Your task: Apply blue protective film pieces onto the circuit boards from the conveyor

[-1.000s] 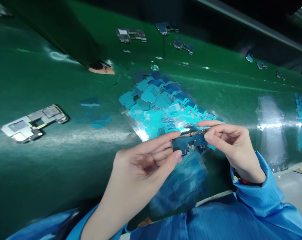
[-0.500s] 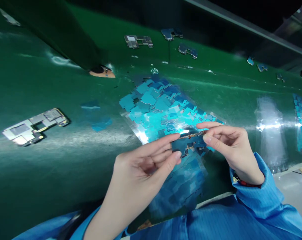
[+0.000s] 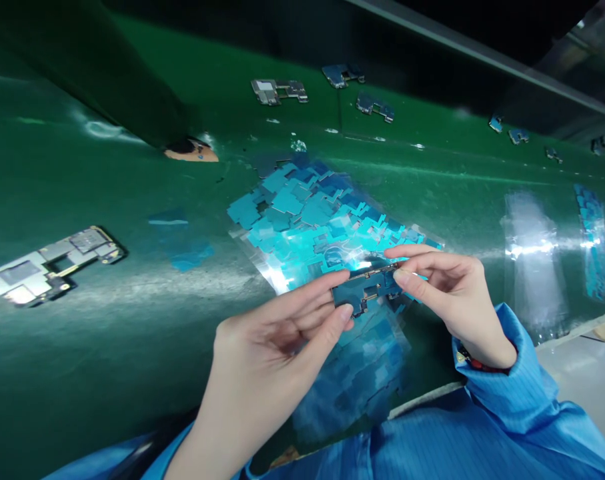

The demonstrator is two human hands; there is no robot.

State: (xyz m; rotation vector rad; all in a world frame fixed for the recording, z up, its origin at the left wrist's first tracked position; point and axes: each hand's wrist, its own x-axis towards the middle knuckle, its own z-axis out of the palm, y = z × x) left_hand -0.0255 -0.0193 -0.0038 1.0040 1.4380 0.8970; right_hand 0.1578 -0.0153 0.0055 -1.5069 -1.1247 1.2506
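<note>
A dark blue-faced circuit board point(image 3: 351, 293) is held tilted between my two hands, above a sheet of film stickers. My left hand point(image 3: 287, 333) grips its left end between thumb and fingers. At its right end my right hand point(image 3: 442, 283) pinches the edge with thumb and index finger; the fingertips hide that corner. Beneath the board spreads the sheet of shiny blue cut-out film stickers point(image 3: 302, 207), many pieces overlapping. Another bluish film sheet point(image 3: 352, 373) lies nearer my body, partly covered by my left hand.
A silvery circuit board point(image 3: 57, 263) lies at the left, with loose blue film point(image 3: 192, 257) beside it. Along the back are several boards, among them a light-topped one point(image 3: 279, 91). A dark post point(image 3: 132, 80) rises at back left. Clear film point(image 3: 532, 260) and blue film point(image 3: 595, 240) lie right.
The view has shifted slightly, so most things sit a little further left. Both hands keep their hold on the circuit board, whose tilt is nearly the same.
</note>
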